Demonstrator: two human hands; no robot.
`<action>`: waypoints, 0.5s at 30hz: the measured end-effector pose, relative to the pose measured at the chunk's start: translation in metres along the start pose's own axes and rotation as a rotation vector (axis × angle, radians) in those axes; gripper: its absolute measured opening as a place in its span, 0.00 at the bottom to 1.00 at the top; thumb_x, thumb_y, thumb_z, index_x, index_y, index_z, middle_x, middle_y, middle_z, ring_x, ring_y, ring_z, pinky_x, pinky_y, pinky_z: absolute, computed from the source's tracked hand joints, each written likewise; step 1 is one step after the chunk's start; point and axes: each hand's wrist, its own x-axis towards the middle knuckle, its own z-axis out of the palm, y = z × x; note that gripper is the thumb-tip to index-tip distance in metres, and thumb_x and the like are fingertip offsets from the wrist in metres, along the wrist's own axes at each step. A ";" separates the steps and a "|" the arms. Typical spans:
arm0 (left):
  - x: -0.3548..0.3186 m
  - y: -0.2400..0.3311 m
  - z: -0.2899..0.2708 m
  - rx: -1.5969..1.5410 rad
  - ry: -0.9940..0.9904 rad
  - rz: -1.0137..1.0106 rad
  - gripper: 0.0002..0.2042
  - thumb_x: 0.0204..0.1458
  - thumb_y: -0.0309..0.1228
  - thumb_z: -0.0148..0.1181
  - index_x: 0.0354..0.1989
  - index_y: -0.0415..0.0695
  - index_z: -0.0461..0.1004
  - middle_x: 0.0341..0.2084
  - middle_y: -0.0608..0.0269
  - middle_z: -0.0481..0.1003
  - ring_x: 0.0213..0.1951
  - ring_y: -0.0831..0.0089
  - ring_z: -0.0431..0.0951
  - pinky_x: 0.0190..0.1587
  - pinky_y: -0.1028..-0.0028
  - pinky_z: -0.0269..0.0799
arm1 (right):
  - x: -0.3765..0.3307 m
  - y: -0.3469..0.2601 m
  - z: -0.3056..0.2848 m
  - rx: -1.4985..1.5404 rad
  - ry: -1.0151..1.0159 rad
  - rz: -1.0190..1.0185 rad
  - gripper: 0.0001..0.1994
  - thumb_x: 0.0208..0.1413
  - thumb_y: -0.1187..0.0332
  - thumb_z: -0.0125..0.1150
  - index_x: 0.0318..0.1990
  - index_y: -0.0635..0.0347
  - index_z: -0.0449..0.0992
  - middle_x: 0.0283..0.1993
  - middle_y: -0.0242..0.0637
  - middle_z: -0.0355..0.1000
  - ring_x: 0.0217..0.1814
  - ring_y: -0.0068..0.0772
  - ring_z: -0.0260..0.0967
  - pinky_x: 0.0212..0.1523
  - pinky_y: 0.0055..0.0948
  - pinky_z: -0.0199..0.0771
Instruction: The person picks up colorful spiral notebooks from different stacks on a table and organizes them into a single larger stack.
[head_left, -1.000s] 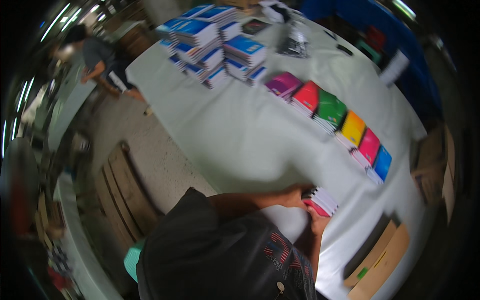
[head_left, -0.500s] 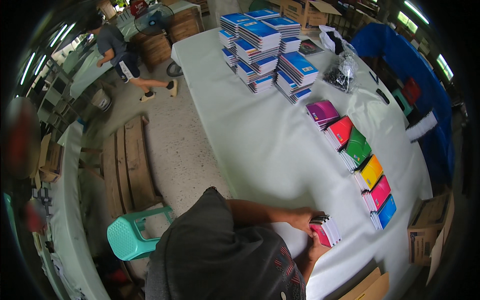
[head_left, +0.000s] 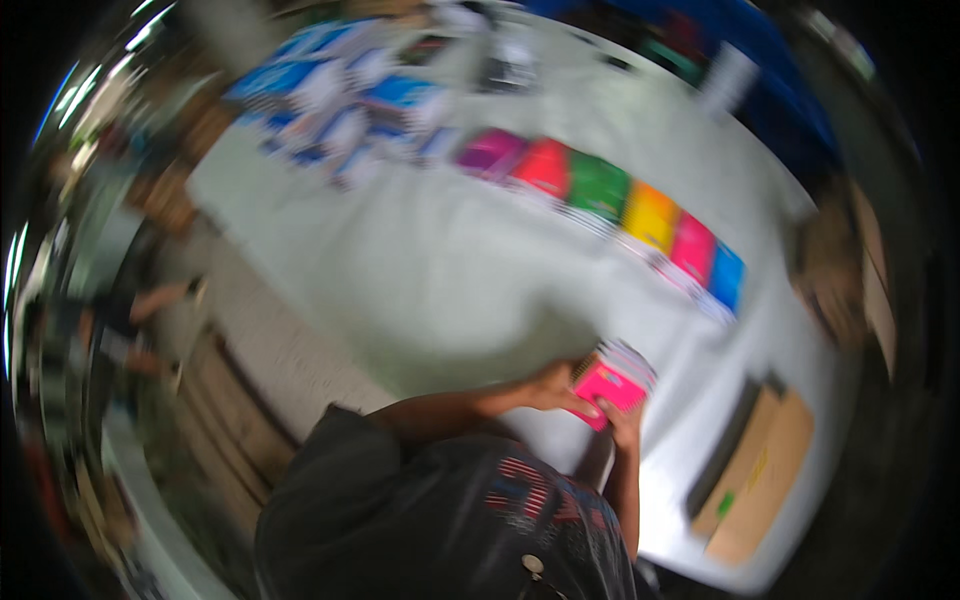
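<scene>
Both hands grip a small stack of pink spiral notebooks (head_left: 612, 384) above the near part of the table, pink cover facing up. My left hand (head_left: 556, 388) closes on the stack's left side, its thumb on the cover. From the right, my right hand (head_left: 624, 418) wraps the near corner, thumb also on the cover. Beyond them a slanting row of notebook piles lies on the white-covered table (head_left: 440, 260): purple (head_left: 492, 153), red (head_left: 543, 167), green (head_left: 598, 187), yellow (head_left: 650, 216), pink (head_left: 692, 247) and blue (head_left: 727, 278). Motion blur hides finer detail.
Tall stacks of blue notebooks (head_left: 405, 100) stand at the far left of the table, near a blurred plastic bag (head_left: 510, 62). A cardboard box (head_left: 765, 470) is at the near right, another carton (head_left: 835, 260) beyond the right edge. A wooden bench (head_left: 225, 425) stands left; a person's blurred legs show there.
My view has swung to the right, so the table's things appear farther left and the near box shows more. The held notebooks have tilted, turning their pink cover upward.
</scene>
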 end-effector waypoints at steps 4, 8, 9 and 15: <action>0.024 0.052 0.002 0.217 -0.096 -0.295 0.24 0.43 0.43 0.66 0.45 0.41 0.70 0.37 0.58 0.76 0.39 0.68 0.76 0.44 0.70 0.70 | -0.003 -0.026 0.004 0.497 0.119 0.161 0.25 0.44 0.69 0.64 0.51 0.67 0.65 0.44 0.39 0.70 0.46 0.31 0.69 0.49 0.31 0.69; 0.115 0.070 0.006 0.874 -0.032 -0.194 0.20 0.50 0.41 0.59 0.47 0.43 0.69 0.38 0.53 0.75 0.41 0.58 0.75 0.44 0.66 0.70 | 0.003 0.002 -0.030 0.928 0.269 0.224 0.24 0.49 0.66 0.60 0.52 0.65 0.63 0.46 0.40 0.69 0.47 0.34 0.70 0.48 0.35 0.72; 0.142 0.071 0.002 0.917 0.068 -0.010 0.20 0.50 0.40 0.58 0.48 0.42 0.68 0.40 0.51 0.74 0.42 0.56 0.74 0.45 0.64 0.69 | -0.002 0.012 -0.031 0.941 0.292 0.199 0.25 0.49 0.65 0.61 0.53 0.64 0.62 0.48 0.41 0.69 0.48 0.34 0.70 0.48 0.35 0.73; 0.257 0.027 -0.022 1.397 0.018 0.478 0.24 0.51 0.37 0.55 0.55 0.41 0.63 0.50 0.52 0.69 0.53 0.59 0.68 0.55 0.64 0.61 | -0.002 0.001 -0.026 0.995 0.269 0.118 0.25 0.51 0.63 0.60 0.53 0.64 0.61 0.48 0.42 0.68 0.48 0.35 0.70 0.49 0.36 0.73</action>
